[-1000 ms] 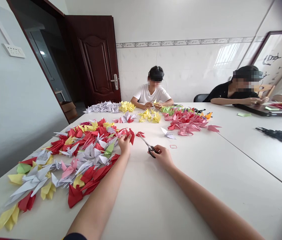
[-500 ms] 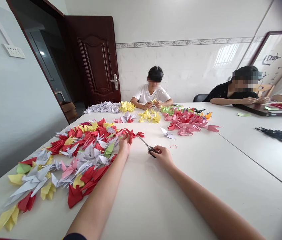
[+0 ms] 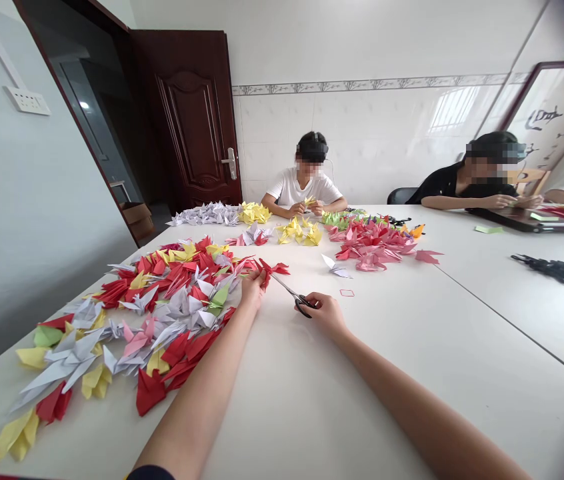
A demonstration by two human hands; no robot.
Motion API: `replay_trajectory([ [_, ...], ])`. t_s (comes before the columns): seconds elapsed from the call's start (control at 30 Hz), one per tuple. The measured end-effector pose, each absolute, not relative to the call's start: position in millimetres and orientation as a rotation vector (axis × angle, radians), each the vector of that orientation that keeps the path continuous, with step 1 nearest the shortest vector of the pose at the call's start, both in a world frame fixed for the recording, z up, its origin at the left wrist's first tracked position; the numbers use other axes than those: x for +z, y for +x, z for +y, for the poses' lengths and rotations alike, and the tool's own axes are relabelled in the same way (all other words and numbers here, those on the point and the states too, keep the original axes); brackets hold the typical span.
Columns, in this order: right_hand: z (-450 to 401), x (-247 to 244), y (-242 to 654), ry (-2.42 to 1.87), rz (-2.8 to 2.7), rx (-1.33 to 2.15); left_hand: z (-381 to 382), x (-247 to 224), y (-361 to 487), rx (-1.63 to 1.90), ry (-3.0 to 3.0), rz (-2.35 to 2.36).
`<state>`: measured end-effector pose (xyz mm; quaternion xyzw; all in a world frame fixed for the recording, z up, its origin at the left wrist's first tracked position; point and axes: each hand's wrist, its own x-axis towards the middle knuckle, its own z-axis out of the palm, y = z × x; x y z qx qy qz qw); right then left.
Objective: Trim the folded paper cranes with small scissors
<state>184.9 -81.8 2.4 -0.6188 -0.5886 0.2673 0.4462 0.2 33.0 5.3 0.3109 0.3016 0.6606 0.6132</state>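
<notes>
In the head view my left hand (image 3: 253, 289) is closed on a red paper crane (image 3: 273, 269), held up just over the table beside the big heap. My right hand (image 3: 328, 313) grips black-handled scissors (image 3: 306, 305), its fingers at the loops. The blades point up and left, and their tips reach the underside of the red crane. Whether the tips touch the paper I cannot tell. A heap of folded paper cranes (image 3: 182, 303) in red, white, yellow, pink and green spreads left of my left arm.
Past my hands lie pink and red cranes (image 3: 375, 240), yellow cranes (image 3: 299, 232), white cranes (image 3: 207, 214) and a lone white crane (image 3: 336, 267). A person in white (image 3: 305, 187) sits opposite, another in black (image 3: 462, 180) at the right. A black bundle (image 3: 557, 270) lies on the right table.
The red crane and my left hand have shifted very slightly right and down. The scissors stay nearly in place, their tips still at the crane.
</notes>
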Motion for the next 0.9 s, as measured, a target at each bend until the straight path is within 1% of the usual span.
replay_trajectory([
  [0.1, -80.4, 0.8, 185.0, -1.547, -1.449, 0.658, 31.5, 6.9, 0.1, 1.440, 0.751, 0.727],
  [0.37, -78.0, -1.6, 184.7, -1.523, -1.427, 0.596, 25.1, 10.8, 0.7, 1.448, 0.862, 0.801],
  [0.57, -89.9, 1.7, 181.3, -1.298, -1.515, 0.219, 27.1, 4.3, 1.6, 1.556, 1.063, 0.878],
  [0.67, -92.5, 3.4, 182.0, -1.207, -1.515, 0.160, 27.8, 2.8, 2.8, 1.599, 1.116, 0.938],
  [0.73, -88.3, 5.0, 187.8, -1.233, -1.375, 0.214, 27.1, 3.6, 2.4, 1.595, 1.152, 0.979],
  [0.8, -79.9, 7.3, 199.3, -1.325, -1.103, 0.342, 25.9, 5.1, 1.2, 1.573, 1.205, 1.021],
  [0.9, -66.9, 10.5, 222.3, -1.390, -0.724, 0.714, 23.3, 7.0, 0.3, 1.533, 1.336, 1.063],
])
